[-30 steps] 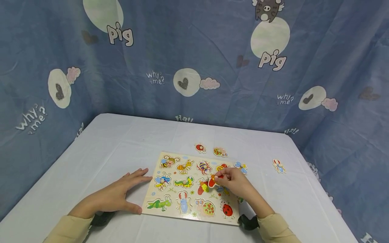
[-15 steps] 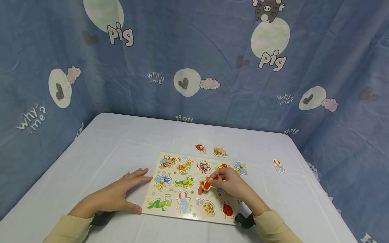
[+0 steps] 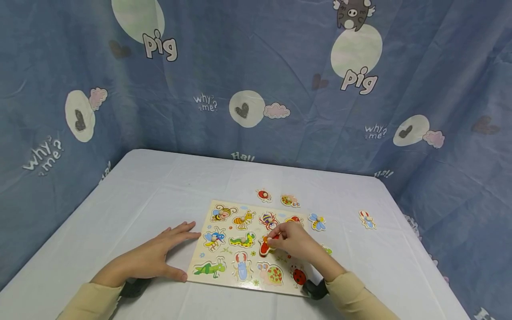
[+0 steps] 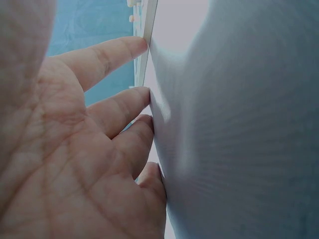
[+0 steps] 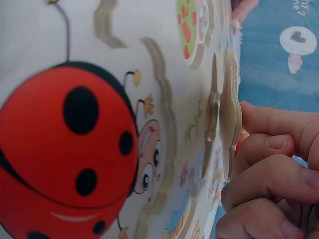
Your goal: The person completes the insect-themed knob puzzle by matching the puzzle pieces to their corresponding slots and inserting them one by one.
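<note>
In the head view, a wooden peg puzzle board printed with insects lies on the table. My right hand pinches a red butterfly puzzle piece over the matching picture in the middle row. From the right wrist view, the piece's wooden edge stands slightly apart from the board, its knob hidden by fingers. My left hand lies spread at the board's left edge, thumb by the near corner. Its fingertips rest on the table in the left wrist view, the index finger reaching the board's edge.
Behind the board lie a ladybug piece and a green red-spotted piece. To the right are a blue-winged piece, a stag beetle piece and a partly hidden green piece. A printed curtain hangs behind the table.
My right hand has moved left and slightly down with the butterfly piece, bringing it over its matching picture. The left hand has stayed in place.
</note>
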